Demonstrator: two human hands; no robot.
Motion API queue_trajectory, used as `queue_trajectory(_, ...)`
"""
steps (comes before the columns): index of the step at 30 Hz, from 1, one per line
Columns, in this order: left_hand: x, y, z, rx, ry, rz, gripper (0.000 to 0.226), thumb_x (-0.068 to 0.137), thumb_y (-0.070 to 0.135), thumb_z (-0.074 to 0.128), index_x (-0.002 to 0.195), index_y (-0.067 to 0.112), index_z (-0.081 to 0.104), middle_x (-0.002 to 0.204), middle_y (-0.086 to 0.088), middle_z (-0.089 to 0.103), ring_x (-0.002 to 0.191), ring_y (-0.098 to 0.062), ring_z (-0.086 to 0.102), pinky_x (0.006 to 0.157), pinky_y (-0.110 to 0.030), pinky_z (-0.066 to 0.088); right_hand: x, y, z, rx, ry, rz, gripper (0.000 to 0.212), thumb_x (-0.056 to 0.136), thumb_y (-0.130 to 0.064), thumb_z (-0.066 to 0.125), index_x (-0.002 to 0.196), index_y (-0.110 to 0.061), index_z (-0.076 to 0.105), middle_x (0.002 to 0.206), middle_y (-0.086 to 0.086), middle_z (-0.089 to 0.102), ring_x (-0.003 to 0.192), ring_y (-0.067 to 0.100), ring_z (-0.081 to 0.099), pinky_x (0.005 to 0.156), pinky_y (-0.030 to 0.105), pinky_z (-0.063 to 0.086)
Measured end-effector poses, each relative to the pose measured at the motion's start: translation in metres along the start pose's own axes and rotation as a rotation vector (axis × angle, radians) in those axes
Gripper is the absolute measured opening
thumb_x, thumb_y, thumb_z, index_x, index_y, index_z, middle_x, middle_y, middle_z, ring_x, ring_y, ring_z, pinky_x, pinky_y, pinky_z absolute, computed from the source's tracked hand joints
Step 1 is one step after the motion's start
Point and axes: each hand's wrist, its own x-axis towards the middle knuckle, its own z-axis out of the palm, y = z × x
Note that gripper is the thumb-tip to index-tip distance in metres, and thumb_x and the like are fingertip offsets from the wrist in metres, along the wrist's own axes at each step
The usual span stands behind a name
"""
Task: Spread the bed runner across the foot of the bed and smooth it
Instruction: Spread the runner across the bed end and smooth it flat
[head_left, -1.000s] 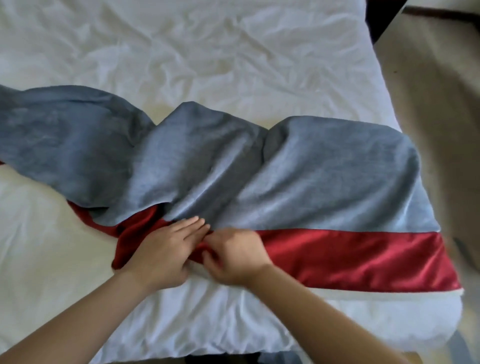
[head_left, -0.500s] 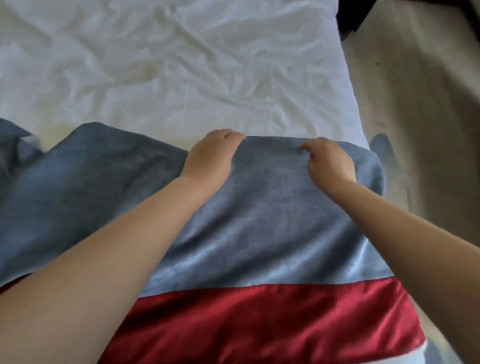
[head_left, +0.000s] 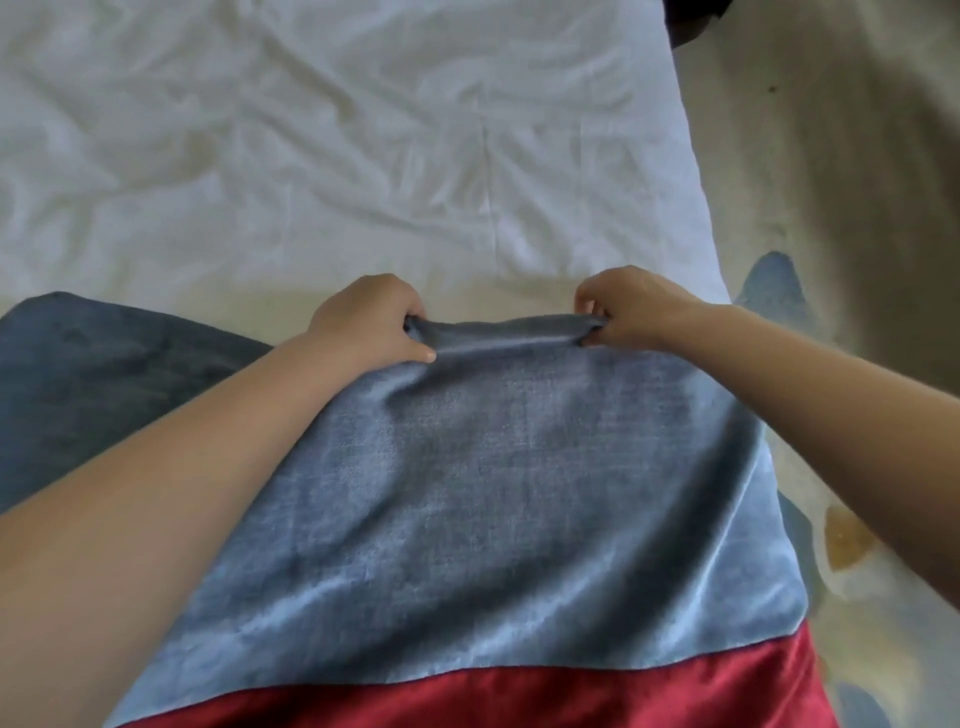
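The bed runner (head_left: 519, 493), grey-blue cloth with a red satin band (head_left: 571, 696) along its near side, lies across the white bed (head_left: 311, 156). My left hand (head_left: 371, 319) grips the runner's far edge, fingers curled round a bunched fold. My right hand (head_left: 628, 306) pinches the same far edge a little to the right. Between the two hands the edge is lifted and pulled taut. The runner's left part lies darker and rumpled, partly hidden under my left forearm.
The white sheet beyond the runner is wrinkled. The bed's right edge (head_left: 711, 249) drops to a pale patterned floor (head_left: 831, 208). A dark object (head_left: 691, 21) stands at the top right corner past the bed.
Both hands left the red band near me and reached to the runner's far edge. They now grip it and have lifted it slightly; the view has moved closer.
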Motion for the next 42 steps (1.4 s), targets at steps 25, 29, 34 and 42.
queue_trajectory(25,0.040,0.007,-0.049,-0.663,-0.614,-0.300,0.013,0.089,0.023,0.062,0.101,0.024,0.068,0.050,0.006,0.054,0.039,-0.002,0.034,0.032,-0.013,0.025,0.027,0.047,-0.018,0.268,-0.101,0.027,0.016,0.091,-0.032,0.059,0.078,-0.024,0.064,0.080,-0.013,0.060,0.074,0.004,0.053,0.070,0.025,0.043)
queue_trajectory(29,0.043,0.016,-0.038,-0.495,-0.672,-0.269,0.012,0.077,0.027,0.074,0.087,0.021,0.074,0.062,0.003,0.064,0.056,-0.009,0.056,0.048,-0.017,0.042,0.028,0.048,-0.004,0.298,0.022,0.009,0.015,0.089,-0.035,0.060,0.075,-0.031,0.060,0.078,-0.015,0.058,0.073,0.005,0.054,0.070,0.030,0.047)
queue_trajectory(34,0.051,0.009,-0.032,-0.495,-0.362,-0.260,0.024,0.069,0.027,0.081,0.086,0.013,0.071,0.082,-0.003,0.070,0.080,-0.019,0.064,0.071,-0.026,0.048,0.025,0.062,-0.002,0.360,0.009,0.033,0.024,0.088,-0.043,0.058,0.072,-0.027,0.063,0.065,-0.010,0.057,0.061,0.009,0.053,0.058,0.025,0.043)
queue_trajectory(42,0.060,0.014,-0.022,-0.546,-0.281,-0.229,0.013,0.072,0.035,0.078,0.071,0.022,0.076,0.075,0.003,0.073,0.077,-0.013,0.069,0.075,-0.026,0.052,0.020,0.065,0.003,0.291,0.059,0.005,0.017,0.093,-0.030,0.056,0.077,-0.027,0.060,0.075,-0.008,0.062,0.070,0.012,0.058,0.062,0.029,0.047)
